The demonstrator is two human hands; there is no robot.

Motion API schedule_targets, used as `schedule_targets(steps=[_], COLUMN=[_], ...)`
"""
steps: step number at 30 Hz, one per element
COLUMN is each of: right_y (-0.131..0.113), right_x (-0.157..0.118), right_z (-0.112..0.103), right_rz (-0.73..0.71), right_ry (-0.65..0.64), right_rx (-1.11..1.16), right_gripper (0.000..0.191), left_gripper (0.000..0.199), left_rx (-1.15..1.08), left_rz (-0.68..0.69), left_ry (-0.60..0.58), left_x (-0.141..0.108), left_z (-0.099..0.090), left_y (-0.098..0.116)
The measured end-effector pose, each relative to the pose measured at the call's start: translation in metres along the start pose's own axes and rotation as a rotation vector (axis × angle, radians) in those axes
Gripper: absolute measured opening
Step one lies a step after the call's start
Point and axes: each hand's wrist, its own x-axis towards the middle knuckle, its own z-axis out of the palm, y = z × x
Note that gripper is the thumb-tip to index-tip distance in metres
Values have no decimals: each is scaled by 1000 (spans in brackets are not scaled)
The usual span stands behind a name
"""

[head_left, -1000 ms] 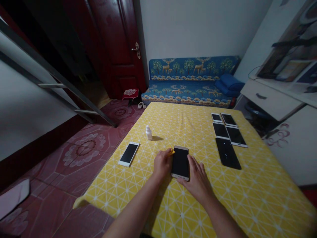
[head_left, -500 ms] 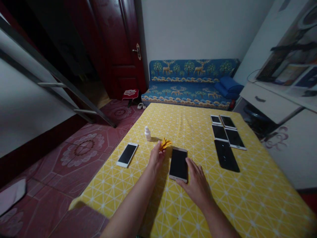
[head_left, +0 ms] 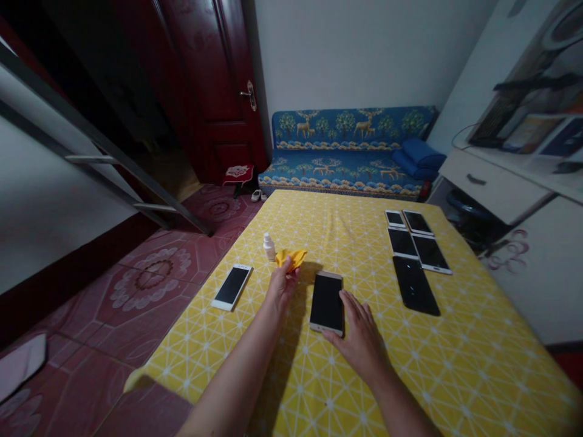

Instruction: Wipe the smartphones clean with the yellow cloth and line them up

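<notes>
A yellow cloth [head_left: 292, 258] is pinched in the fingers of my left hand [head_left: 283, 283], raised a little over the table beside a small white bottle [head_left: 268, 247]. In front of me a gold-framed smartphone [head_left: 327, 303] lies flat, its dark screen facing up. My right hand [head_left: 359, 337] grips this phone at its lower right, the fingertips along the right edge and the thumb at the bottom edge. Left of my left hand, a white smartphone [head_left: 232, 287] lies on the table.
Several more phones lie grouped at the right, among them a black one [head_left: 415, 285]. The table wears a yellow patterned cloth cover [head_left: 346, 230]. Behind it stands a blue sofa [head_left: 337, 164]; a white cabinet [head_left: 501, 188] is at the right and a metal ladder [head_left: 113, 145] at the left.
My left hand has moved left and slightly up with the yellow cloth, away from the gold-framed phone and nearer the bottle. My right hand stays at the phone.
</notes>
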Motion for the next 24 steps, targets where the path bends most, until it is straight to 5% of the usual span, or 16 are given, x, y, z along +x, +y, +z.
schedule_targets(steps=[5,13,24], right_y=[1,3,2], right_x=[0,0,1], right_z=[1,2,3], right_rz=[-3,-30,-9], right_ry=[3,14,13], right_rx=[0,0,-9], right_gripper=[87,85,90], left_gripper=[13,16,38], left_rx=[415,910,1276], left_rz=[254,464,647], left_ry=[-106,-526,-683], left_x=[0,-14,-22], left_z=[3,8,15], left_y=[-10,-17,-20])
